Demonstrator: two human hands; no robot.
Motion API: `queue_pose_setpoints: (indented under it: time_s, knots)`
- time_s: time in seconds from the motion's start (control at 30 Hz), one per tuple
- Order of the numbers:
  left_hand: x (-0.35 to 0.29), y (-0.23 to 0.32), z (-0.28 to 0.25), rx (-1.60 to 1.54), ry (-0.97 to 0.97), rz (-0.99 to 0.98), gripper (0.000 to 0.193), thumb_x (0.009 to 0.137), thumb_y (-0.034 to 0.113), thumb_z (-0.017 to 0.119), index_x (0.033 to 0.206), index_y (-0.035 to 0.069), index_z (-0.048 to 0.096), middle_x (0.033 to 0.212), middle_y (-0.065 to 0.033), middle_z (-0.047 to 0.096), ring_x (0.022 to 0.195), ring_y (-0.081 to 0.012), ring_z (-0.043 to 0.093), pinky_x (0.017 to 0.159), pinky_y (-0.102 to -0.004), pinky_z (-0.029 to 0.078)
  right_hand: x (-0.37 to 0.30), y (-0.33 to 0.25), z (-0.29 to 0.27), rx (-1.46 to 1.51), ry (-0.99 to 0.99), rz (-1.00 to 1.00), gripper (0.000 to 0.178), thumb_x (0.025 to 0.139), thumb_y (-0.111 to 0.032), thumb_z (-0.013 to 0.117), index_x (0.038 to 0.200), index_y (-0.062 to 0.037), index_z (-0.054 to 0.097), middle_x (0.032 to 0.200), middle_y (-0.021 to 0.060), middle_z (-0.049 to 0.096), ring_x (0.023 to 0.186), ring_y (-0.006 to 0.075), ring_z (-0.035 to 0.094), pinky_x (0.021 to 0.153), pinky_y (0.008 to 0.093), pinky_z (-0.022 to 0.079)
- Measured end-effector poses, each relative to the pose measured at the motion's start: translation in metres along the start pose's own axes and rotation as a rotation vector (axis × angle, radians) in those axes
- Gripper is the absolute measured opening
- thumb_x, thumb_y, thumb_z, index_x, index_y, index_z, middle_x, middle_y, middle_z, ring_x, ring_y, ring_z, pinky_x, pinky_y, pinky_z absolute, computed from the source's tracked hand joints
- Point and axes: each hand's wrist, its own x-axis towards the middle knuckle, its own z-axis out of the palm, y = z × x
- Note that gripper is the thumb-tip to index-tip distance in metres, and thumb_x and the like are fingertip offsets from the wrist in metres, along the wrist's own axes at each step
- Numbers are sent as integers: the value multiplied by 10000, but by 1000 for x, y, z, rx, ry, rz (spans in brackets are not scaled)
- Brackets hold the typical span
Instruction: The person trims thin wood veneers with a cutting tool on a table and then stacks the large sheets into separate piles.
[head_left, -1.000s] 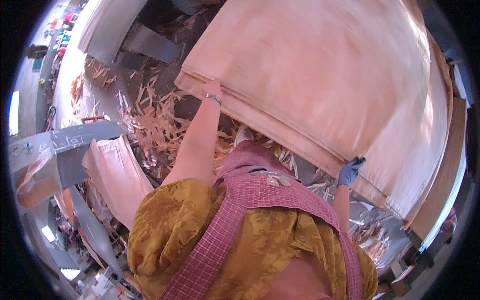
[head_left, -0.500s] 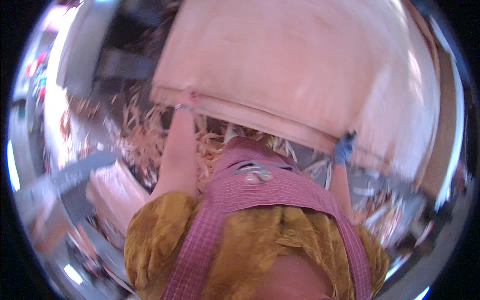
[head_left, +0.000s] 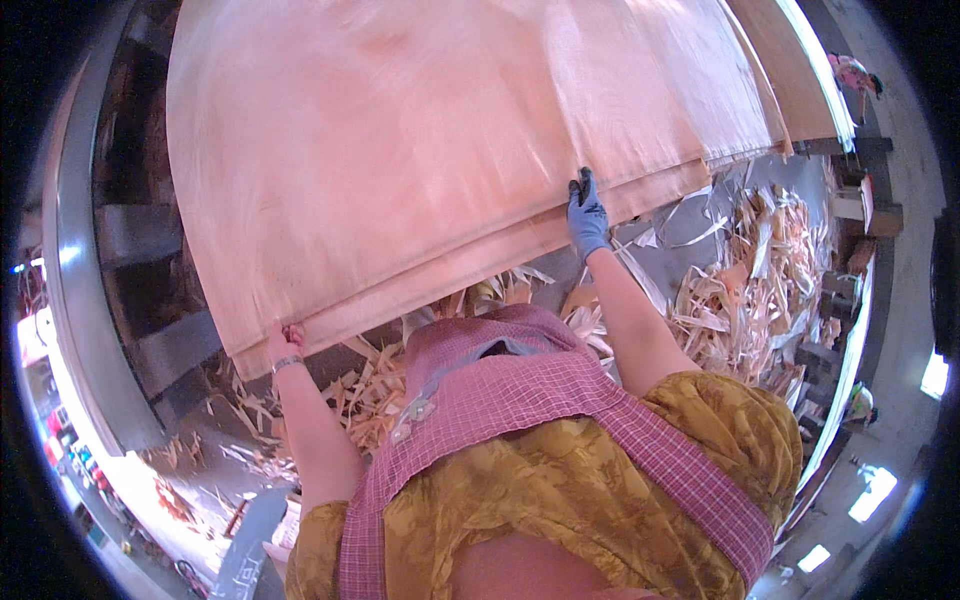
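A wide, thin sheet of pale pinkish wood veneer (head_left: 400, 170) spreads out in front of me. Its near edge overlaps another veneer sheet (head_left: 440, 285), which shows as a strip beneath it. At the near left corner, my bare left hand (head_left: 284, 343), with a band at the wrist, has its fingers curled closed on the edge. Farther right along that edge, my right hand (head_left: 588, 218) wears a blue-grey glove with dark fingertips. It grips the sheet's edge, thumb and fingertips on top; the fingers underneath are hidden.
Shredded veneer strips (head_left: 745, 265) litter the floor at right, and more scraps (head_left: 370, 395) lie near my feet. A long metal frame (head_left: 85, 260) runs along the left. More stacked sheets (head_left: 785, 70) stand at the far right. Another person (head_left: 855, 75) is at the upper right.
My view has swung round, so the sheet's near edge now rises toward the right instead of falling. Both hands remain on the edge; the left now appears lower and farther left, the right higher.
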Motion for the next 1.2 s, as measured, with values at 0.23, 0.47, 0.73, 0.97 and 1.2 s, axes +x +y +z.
queue_pose_setpoints:
  time_s: [0.23, 0.47, 0.73, 0.97, 1.2]
  knots:
    - [-74, -17, 42, 659, 621, 662, 242, 935, 311, 579, 992, 76, 570, 928, -137, 590, 877, -312, 559, 761, -457, 428, -21, 6, -17, -4, 156, -148, 812, 918, -427, 606, 1484, 26, 240, 1213, 271, 611, 953, 439, 647, 787, 485, 509]
    - [-189, -65, 133, 1727, 190, 1234, 685, 843, 480, 613, 1441, 200, 429, 1535, -161, 318, 1431, -368, 246, 1133, -642, 107, -35, 35, -71, 1, 10, 120, 457, 879, -435, 640, 986, 7, 678, 940, 259, 673, 866, 415, 655, 736, 450, 496]
    - [-182, -50, 140, 1866, -76, 947, 807, 813, 634, 574, 1508, 317, 313, 1579, -147, 231, 1448, -386, 205, 1141, -628, 112, -43, 186, -137, -124, 100, 159, 334, 862, -390, 648, 955, -69, 662, 883, 202, 681, 811, 400, 658, 674, 464, 506]
    - [-181, -32, 138, 1941, -171, 846, 797, 821, 632, 563, 1501, 284, 335, 1557, -183, 260, 1430, -430, 230, 1145, -587, 179, -77, 259, -202, -232, 169, 209, 276, 849, -339, 659, 876, -65, 662, 818, 190, 671, 737, 376, 653, 666, 442, 508]
    - [-170, -24, 141, 1989, -250, 935, 731, 845, 598, 541, 1467, 239, 400, 1470, -195, 402, 1333, -393, 408, 1087, -554, 317, -133, 303, -281, -403, 277, 206, 320, 900, -344, 613, 937, -28, 654, 929, 178, 688, 863, 386, 650, 749, 462, 504]
